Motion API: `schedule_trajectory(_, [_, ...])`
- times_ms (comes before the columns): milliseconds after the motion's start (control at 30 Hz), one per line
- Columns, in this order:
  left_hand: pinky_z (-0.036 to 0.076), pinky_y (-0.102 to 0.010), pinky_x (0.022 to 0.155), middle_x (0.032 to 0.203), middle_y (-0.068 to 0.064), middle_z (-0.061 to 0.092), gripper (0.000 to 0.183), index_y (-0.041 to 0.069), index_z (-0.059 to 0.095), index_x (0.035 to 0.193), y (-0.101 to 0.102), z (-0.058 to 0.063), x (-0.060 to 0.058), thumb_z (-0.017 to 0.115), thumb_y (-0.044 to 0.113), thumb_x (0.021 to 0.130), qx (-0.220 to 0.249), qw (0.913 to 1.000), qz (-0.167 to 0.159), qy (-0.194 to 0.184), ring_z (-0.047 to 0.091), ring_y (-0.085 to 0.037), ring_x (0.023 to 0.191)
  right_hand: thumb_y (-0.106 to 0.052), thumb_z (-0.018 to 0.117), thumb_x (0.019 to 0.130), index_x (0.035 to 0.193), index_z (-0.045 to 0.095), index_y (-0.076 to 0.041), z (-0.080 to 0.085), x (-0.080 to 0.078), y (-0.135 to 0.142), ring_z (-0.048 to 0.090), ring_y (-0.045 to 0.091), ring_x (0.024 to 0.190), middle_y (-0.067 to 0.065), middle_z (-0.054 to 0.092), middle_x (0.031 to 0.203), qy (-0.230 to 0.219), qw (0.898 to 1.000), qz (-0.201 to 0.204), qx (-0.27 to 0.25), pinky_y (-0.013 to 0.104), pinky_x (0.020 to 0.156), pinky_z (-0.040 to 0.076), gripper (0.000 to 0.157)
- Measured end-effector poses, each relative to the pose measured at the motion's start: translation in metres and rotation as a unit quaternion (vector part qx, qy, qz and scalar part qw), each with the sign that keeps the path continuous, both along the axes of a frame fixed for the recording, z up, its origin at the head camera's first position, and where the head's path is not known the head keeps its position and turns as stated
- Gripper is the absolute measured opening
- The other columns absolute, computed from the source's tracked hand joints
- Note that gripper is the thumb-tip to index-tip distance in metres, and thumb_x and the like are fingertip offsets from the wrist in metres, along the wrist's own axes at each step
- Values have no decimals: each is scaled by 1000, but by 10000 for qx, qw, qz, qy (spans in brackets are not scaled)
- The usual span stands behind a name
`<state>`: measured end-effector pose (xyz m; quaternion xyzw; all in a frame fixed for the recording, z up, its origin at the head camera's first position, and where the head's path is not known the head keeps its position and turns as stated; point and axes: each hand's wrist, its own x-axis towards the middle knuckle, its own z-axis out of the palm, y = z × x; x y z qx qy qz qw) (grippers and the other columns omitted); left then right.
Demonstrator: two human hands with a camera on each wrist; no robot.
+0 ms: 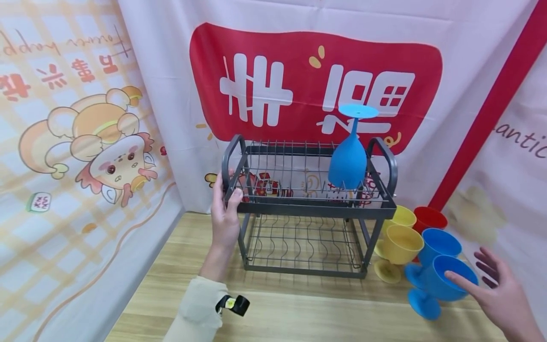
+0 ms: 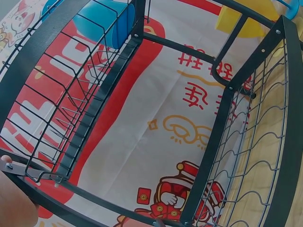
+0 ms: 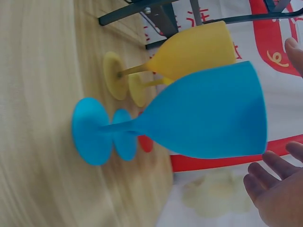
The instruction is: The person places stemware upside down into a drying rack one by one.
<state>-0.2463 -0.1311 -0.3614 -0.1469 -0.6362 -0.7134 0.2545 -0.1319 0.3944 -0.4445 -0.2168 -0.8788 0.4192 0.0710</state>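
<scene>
My left hand (image 1: 224,218) grips the left side of a dark two-tier dish rack (image 1: 316,210), thumb at the front corner of the upper tier. Upside down on the right of that tier stands a blue goblet (image 1: 348,164), its foot uppermost. On the table to the right, my right hand (image 1: 497,289) is beside the nearest upright blue goblet (image 1: 453,285), fingers spread and holding nothing. In the right wrist view, the fingertips are close to the rim of this blue goblet (image 3: 203,113); whether they touch it, I cannot tell.
Behind the nearest goblet stand another blue goblet (image 1: 444,240), two yellow ones, the front (image 1: 403,247) hiding part of the rear (image 1: 401,214), and a red one (image 1: 430,217). Printed cloth (image 1: 171,118) hangs behind the wooden table (image 1: 299,304). The rack's lower tier (image 1: 305,273) holds nothing.
</scene>
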Motion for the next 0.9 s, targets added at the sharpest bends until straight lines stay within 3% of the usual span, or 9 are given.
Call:
schedule_trajectory(200, [36,-54,125,162,10,48,59,29,35,164,0,0,1,53,19,109,-9,10000,-8,6,48,-15,148,-59,73,94,168,-11,-4,-14,0,1,28,64,146,35,1,174,-618,9977,-99,-277,74,110,40,125])
schedule_trajectory(367, [35,-54,125,161,11,48,59,30,35,164,-1,0,1,53,20,109,-17,10000,18,1,48,-15,148,-61,75,91,167,-11,-2,-27,-1,0,29,65,144,37,1,172,-879,9953,-224,-348,71,108,43,130])
schedule_trajectory(567, [36,-55,124,163,3,48,59,30,37,163,0,0,1,54,21,108,-3,10000,1,18,49,-16,146,-66,76,88,166,-11,1,-41,-1,1,31,63,138,43,9,167,-1108,9922,-189,-537,71,108,44,135])
schedule_trajectory(700, [36,-55,123,166,-7,45,58,29,37,163,0,0,1,54,20,108,28,10000,-27,29,50,-18,145,-68,74,88,164,-7,8,-47,0,-1,33,63,135,44,18,162,-1146,9918,-291,-486,73,111,41,135])
schedule_trajectory(900, [36,-54,123,163,4,48,58,30,37,163,0,0,2,54,21,108,59,10000,-12,-15,50,-17,146,-65,75,89,165,-4,7,-53,-1,-7,32,61,137,43,19,163,-984,9928,-494,-465,75,113,39,131])
